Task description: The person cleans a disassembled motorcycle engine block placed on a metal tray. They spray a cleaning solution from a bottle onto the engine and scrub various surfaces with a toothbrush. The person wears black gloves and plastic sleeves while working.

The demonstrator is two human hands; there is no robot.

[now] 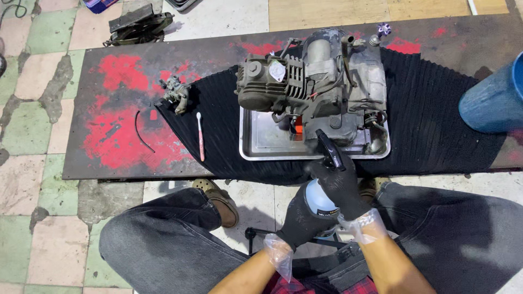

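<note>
Both my hands wear black gloves and hold a spray bottle (318, 197) with a pale blue body and a black trigger head. My left hand (299, 220) cups the bottle's body from the left. My right hand (344, 188) wraps its neck and trigger, with the nozzle aimed at a grimy small engine (313, 81). The engine stands in a shallow metal tray (261, 144) on a black ribbed mat (430, 114).
The mat lies on a low dark board with red paint patches (117, 103). On it are a carburettor (175, 93), a pink toothbrush (200, 136) and a curved black strip (143, 132). A blue bucket (493, 100) stands at the right. My knees flank a tiled floor.
</note>
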